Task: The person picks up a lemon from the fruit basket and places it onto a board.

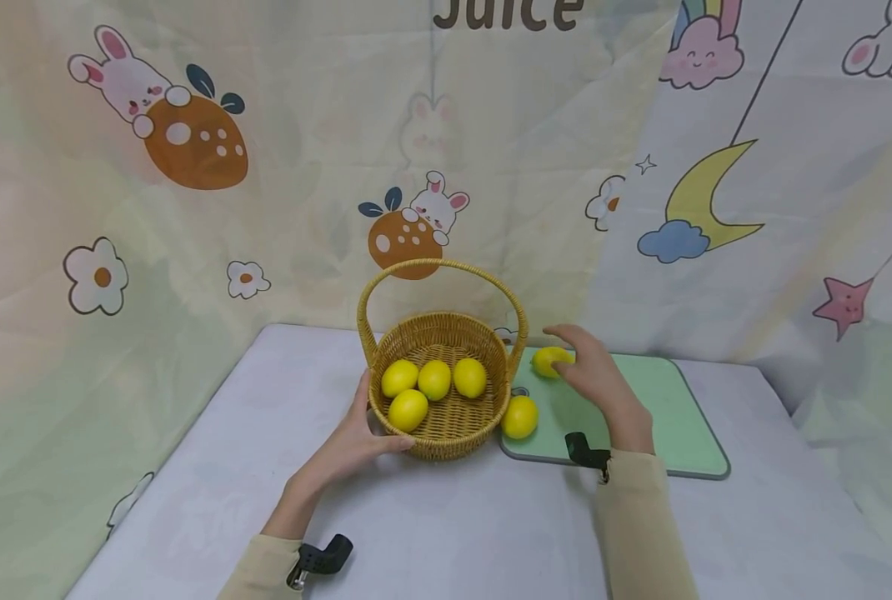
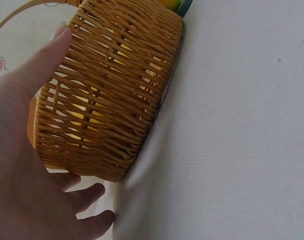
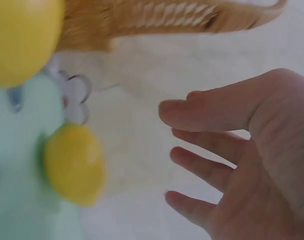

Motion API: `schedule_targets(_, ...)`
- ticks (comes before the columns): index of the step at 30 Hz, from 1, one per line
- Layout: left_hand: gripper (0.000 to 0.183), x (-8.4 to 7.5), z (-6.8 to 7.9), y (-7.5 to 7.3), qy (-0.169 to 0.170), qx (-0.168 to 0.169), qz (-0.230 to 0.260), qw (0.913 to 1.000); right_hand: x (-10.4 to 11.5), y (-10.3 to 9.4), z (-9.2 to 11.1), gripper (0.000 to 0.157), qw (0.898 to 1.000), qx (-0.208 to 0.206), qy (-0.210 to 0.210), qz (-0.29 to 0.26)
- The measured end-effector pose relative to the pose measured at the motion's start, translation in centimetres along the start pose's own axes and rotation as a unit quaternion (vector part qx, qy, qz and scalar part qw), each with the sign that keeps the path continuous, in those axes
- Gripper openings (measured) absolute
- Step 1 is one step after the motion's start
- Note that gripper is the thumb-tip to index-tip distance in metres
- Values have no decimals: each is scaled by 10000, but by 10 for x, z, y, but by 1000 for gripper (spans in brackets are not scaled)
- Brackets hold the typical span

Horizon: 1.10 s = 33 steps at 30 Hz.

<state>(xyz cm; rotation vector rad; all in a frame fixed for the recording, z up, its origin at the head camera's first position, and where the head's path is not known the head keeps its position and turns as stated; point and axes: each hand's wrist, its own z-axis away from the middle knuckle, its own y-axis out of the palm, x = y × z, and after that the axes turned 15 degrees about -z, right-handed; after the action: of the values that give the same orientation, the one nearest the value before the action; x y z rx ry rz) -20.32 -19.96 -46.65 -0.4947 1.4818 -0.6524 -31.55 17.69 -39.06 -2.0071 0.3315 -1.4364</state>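
Four lemons (image 1: 434,380) in wicker basket (image 1: 446,327), two on green cutting board (image 1: 656,417). Right hand (image 1: 602,381), fingers spread, hovers by farther lemon (image 1: 548,361): best cup middle. Left hand (image 1: 354,440), fingers splayed, should steady basket.

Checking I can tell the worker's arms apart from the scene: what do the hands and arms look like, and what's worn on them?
The left hand and right hand are ungloved. The left sleeve and right sleeve are plain beige. Each wrist carries a small black device; no cables show.
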Motion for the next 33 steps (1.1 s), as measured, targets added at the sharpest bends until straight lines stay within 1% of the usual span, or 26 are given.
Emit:
schedule_targets(5,136,-1,0,0,5,6,-7,10000,26,-6,9,54,9999,43,-140,55)
schedule_targets(11,136,0,0,0,19,9,34,10000,55,-12,24,55,9995,-26,-315,-7)
schedule_targets(15,134,0,0,0,35,-16,50,10000,72,-13,33,54,9980,-91,-619,-41)
schedule_targets(18,134,0,0,0,32,-21,44,10000,81,-10,39,51,9951,-198,-965,-93)
schedule_targets(22,134,1,0,1,37,-25,41,10000,89,-4,41,49,9900,-229,-1378,-191)
schedule_targets(25,134,2,0,1,50,-28,61,10000,93,5,39,50,9874,-73,-1559,-258)
schedule_targets(29,133,2,0,1,80,-21,97,9999,98,19,34,49,9867,201,-1586,-302)
schedule_targets(33,134,0,1,-1,131,-18,137,9998,99,36,29,50,9901,455,-1294,-308)
